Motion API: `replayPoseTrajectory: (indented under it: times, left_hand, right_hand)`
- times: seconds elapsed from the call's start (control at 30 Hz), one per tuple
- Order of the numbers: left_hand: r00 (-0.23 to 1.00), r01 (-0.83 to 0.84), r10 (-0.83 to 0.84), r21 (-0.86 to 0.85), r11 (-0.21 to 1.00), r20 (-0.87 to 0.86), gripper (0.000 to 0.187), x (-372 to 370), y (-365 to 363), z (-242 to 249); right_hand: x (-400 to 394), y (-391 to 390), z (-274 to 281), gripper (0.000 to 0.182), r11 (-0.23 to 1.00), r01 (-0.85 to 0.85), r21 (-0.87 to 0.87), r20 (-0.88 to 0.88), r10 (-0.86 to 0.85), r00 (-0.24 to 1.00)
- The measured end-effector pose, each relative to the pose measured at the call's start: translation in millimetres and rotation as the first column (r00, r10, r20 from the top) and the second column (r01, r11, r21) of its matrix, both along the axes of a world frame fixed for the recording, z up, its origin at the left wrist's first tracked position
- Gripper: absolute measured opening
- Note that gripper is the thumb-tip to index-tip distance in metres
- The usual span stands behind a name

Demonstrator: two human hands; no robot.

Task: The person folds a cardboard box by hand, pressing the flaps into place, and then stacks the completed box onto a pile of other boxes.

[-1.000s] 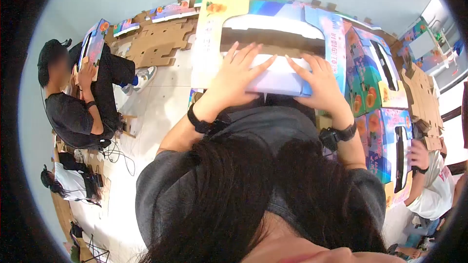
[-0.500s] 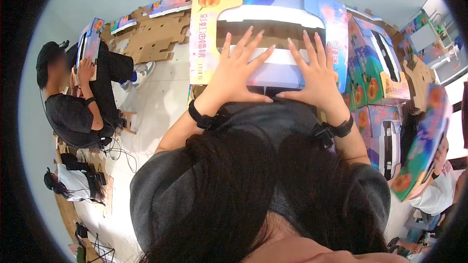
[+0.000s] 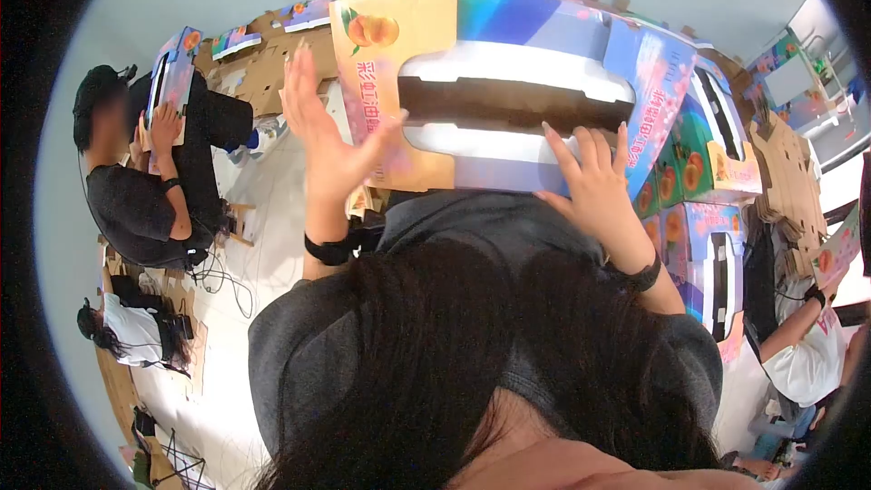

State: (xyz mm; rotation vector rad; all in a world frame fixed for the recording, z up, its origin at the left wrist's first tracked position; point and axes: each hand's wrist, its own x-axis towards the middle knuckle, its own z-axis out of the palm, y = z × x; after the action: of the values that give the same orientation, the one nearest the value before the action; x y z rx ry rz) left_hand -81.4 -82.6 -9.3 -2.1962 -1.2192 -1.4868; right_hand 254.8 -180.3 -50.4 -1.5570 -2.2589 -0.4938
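Observation:
A printed cardboard box lies in front of my body, yellow with peaches on its left part, blue and pink on its right. White flaps line its top, with a long dark gap between them. My left hand is at the box's left edge, fingers up and thumb spread over the yellow panel. Whether its palm presses the side cannot be seen. On the near right part of the top rests my right hand, fingers spread over the white and lilac flap. Neither hand grips anything.
Similar printed boxes are stacked at the right, beside brown cardboard sheets. More flat cardboard lies behind at the left. A seated person at the left handles another box. Other people are at the lower left and right.
My left hand has moved left from the flaps to the box's left edge. My right hand has shifted lower on the top. The white flaps now sit closer together, and the box appears slightly turned.

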Motion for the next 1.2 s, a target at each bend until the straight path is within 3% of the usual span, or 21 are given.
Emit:
replayPoseTrajectory:
  times: [0.1, 0.2, 0.3, 0.4, 0.5, 0.63, 0.7, 0.8, 0.83, 0.9, 0.93, 0.97, 1.0, 1.03, 1.13, 1.17, 1.2]
  left_hand:
    - [0.969, 0.177, -0.115, -0.29, 0.94, 0.217, 0.115, -32, 13, -16]
    - [0.875, 0.453, -0.328, -0.367, 0.812, 0.355, 0.114, -49, 30, -33]
    - [0.679, 0.672, -0.4, -0.302, 0.676, 0.615, 0.106, -56, 45, -60]
    - [0.654, 0.725, -0.281, -0.476, 0.497, 0.702, 0.096, -68, 43, -76]
    - [0.603, 0.782, -0.347, -0.445, 0.436, 0.719, 0.091, -71, 44, -79]
    - [0.55, 0.817, -0.426, -0.359, 0.451, 0.718, 0.098, -62, 37, -65]
    - [0.516, 0.829, -0.468, -0.28, 0.484, 0.717, 0.102, -55, 32, -64]
    - [0.527, 0.824, -0.479, -0.286, 0.488, 0.702, 0.107, -56, 24, -60]
    - [0.585, 0.8, -0.498, -0.354, 0.485, 0.64, 0.102, -58, 21, -58]
    - [0.682, 0.732, -0.533, -0.485, 0.479, 0.501, 0.092, -65, 15, -54]
    - [0.707, 0.698, -0.627, -0.461, 0.547, 0.327, 0.083, -61, 17, -51]
    - [0.716, 0.672, -0.684, -0.404, 0.621, 0.14, 0.073, -58, 20, -47]
    - [0.71, 0.659, -0.703, -0.318, 0.681, -0.033, 0.064, -54, 23, -44]
    - [0.736, 0.676, -0.601, -0.397, 0.621, 0.313, 0.06, -40, 13, -47]
    - [0.627, 0.765, -0.487, -0.366, 0.529, 0.607, 0.057, -3, 12, -26]
    - [0.753, 0.639, -0.446, -0.373, 0.672, 0.484, 0.059, 0, 24, -45]
    - [0.76, 0.628, -0.449, -0.351, 0.695, 0.47, 0.062, 4, 29, -52]
  right_hand:
    - [0, -4, 11, 0.079, 0.997, -0.069, -0.044, -0.091, 0.065, 0.994]
    - [3, -7, 26, 0.068, 0.984, -0.16, -0.075, -0.185, 0.144, 0.972]
    - [6, -7, 25, 0.062, 0.977, -0.208, -0.038, -0.217, 0.195, 0.956]
    - [6, -10, 22, 0.061, 0.972, -0.235, -0.012, -0.223, 0.226, 0.948]
    - [4, -13, 26, 0.067, 0.965, -0.261, 0.004, -0.247, 0.254, 0.935]
    - [6, -16, 27, 0.08, 0.979, -0.202, 0.008, -0.363, 0.191, 0.912]
    - [6, -18, 31, 0.084, 0.987, -0.162, 0.003, -0.332, 0.154, 0.931]
    - [10, -20, 39, 0.087, 0.991, -0.135, 0.004, -0.332, 0.129, 0.934]
    - [12, -19, 41, 0.087, 0.991, -0.133, 0.007, -0.34, 0.127, 0.932]
    - [20, -12, 43, 0.09, 0.974, -0.226, 0.025, -0.528, 0.205, 0.824]
    - [26, -8, 43, 0.091, 0.963, -0.268, 0.042, -0.613, 0.236, 0.754]
    - [35, -1, 39, 0.098, 0.939, -0.344, 0.018, -0.752, 0.24, 0.614]
    - [35, 7, 31, 0.103, 0.889, -0.454, 0.061, -0.923, 0.223, 0.313]
    - [33, 19, 30, 0.106, 0.848, -0.507, 0.151, -0.962, 0.245, 0.122]
    - [24, 28, 33, 0.086, 0.653, -0.661, 0.37, -0.922, 0.172, -0.347]
    - [20, 27, 35, 0.08, 0.671, -0.647, 0.363, -0.914, 0.122, -0.386]
    - [16, 26, 37, 0.074, 0.688, -0.632, 0.355, -0.901, 0.073, -0.427]
